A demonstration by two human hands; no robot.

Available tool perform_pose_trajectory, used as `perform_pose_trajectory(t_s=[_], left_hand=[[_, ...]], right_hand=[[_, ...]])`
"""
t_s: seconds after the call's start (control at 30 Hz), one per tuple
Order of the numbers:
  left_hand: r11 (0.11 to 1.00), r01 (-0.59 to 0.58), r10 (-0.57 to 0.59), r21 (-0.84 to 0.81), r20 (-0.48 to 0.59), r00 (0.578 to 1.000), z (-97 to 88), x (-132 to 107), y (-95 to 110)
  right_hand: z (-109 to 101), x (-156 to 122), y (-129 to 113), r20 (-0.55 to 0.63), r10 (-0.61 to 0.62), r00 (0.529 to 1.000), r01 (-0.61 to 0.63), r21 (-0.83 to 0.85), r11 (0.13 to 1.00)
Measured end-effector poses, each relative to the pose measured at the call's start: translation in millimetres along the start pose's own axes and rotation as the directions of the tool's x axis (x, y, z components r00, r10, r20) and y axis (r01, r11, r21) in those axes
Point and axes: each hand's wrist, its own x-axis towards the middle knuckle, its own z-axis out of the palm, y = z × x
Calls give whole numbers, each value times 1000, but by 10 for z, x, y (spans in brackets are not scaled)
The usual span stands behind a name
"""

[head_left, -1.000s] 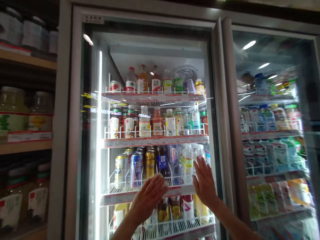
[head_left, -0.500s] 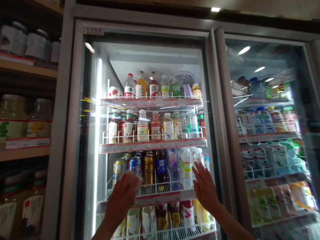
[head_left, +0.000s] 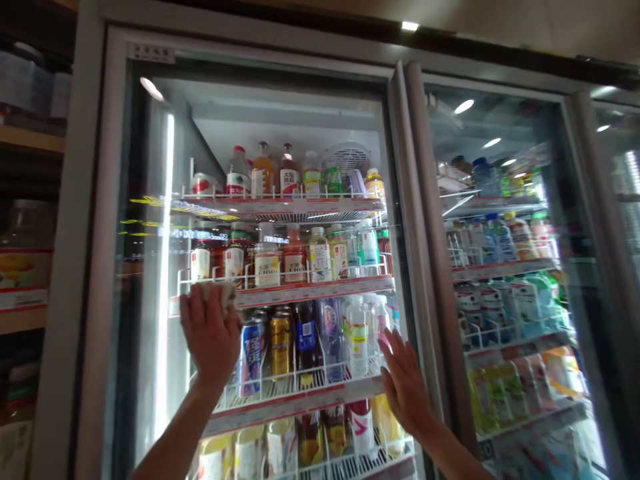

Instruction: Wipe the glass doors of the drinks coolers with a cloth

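I face a drinks fridge with a glass door. My left hand presses a small pale cloth against the glass at the left, level with the red-edged middle shelf. My right hand lies flat on the same glass near the door's right frame, fingers spread and empty. Behind the glass, between the hands, stand cans and bottles on a wire shelf.
A second fridge door with more drinks adjoins on the right, and a third shows at the far right edge. Wooden shelves holding jars stand to the left. Ceiling lights reflect in the glass.
My left hand has slid up and to the left across the glass with the cloth. My right hand has stayed flat on the glass. The view has shifted right.
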Motion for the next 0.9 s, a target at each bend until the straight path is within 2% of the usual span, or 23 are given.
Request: perform_pose_trajectory(t_s=[0.03, 0.07, 0.1, 0.13, 0.17, 0.23, 0.27, 0.3, 0.33, 0.37, 0.47, 0.5, 0.53, 0.57, 0.6, 0.67, 0.7, 0.73, 0.77, 0.8, 0.83, 0.87, 0.9], left_hand=[[999, 49, -49, -6, -21, 999, 67, 114, 73], [999, 33, -33, -24, 7, 999, 125, 138, 221], [996, -66, 71, -60, 74, 995, 169, 71, 427], [973, -199, 215, -115, 147, 965, 197, -73, 667], [912, -357, 395, -201, 196, 898, 210, -262, 912], [707, -601, 693, -373, 196, 693, 221, -619, 1308], [614, -668, 780, -421, 192, 596, 233, -712, 1428], [560, -700, 820, -443, 174, 546, 256, -716, 1492], [554, -708, 823, -438, 162, 544, 293, -630, 1515], [600, -686, 788, -412, 158, 595, 345, -471, 1514], [852, -437, 500, -290, 195, 844, 530, 63, 1577], [885, -370, 436, -281, 225, 871, 571, 122, 1657], [885, -355, 435, -303, 264, 861, 586, 78, 1765], [847, -392, 501, -359, 298, 812, 573, -69, 1888], [764, -468, 621, -445, 309, 720, 534, -295, 2012], [533, -597, 836, -599, 266, 479, 418, -829, 2203], [435, -632, 895, -641, 228, 384, 368, -1041, 2249], [364, -654, 927, -663, 192, 321, 340, -1165, 2258], [326, -668, 941, -669, 166, 294, 342, -1178, 2237], [333, -675, 938, -658, 156, 310, 375, -1082, 2195], [387, -671, 915, -633, 171, 366, 433, -897, 2144], [479, -653, 866, -586, 196, 460, 505, -659, 2094], [606, -606, 781, -515, 244, 575, 578, -414, 2053]], right_hand=[[-30, -23, 18, -3, 6, 1000, -6, -7, 1000], [-55, -42, 29, -6, 6, 1000, -6, -9, 1000], [-76, -57, 34, -9, 3, 1000, -3, -9, 1000], [-93, -70, 37, -14, -4, 1000, 4, -7, 1000], [-110, -81, 40, -11, -9, 1000, 9, -3, 1000], [-151, -102, 56, 1, -15, 1000, 15, 2, 1000], [-178, -112, 74, 5, -16, 1000, 16, 4, 1000], [-211, -122, 99, 6, -17, 1000, 17, 6, 1000], [-249, -132, 130, 0, -14, 1000, 14, 7, 1000], [-289, -141, 164, -12, -7, 1000, 8, 5, 1000], [-404, -169, 263, -64, 19, 998, -20, -8, 1000], [-436, -182, 288, -73, 29, 997, -30, -13, 999], [-465, -199, 309, -76, 36, 996, -37, -16, 999], [-492, -221, 327, -71, 41, 997, -43, -22, 999], [-520, -246, 343, -64, 46, 997, -48, -28, 998], [-577, -301, 376, -32, 55, 998, -56, -38, 998], [-605, -327, 395, -17, 57, 998, -57, -40, 998], [-630, -348, 414, -9, 55, 998, -55, -39, 998], [-650, -363, 432, -8, 52, 999, -52, -34, 998], [-661, -370, 447, -15, 52, 999, -52, -27, 998], [-663, -369, 458, -27, 55, 998, -55, -21, 998], [-653, -358, 461, -45, 60, 997, -60, -14, 998], [-635, -336, 457, -63, 65, 996, -66, -6, 998]])
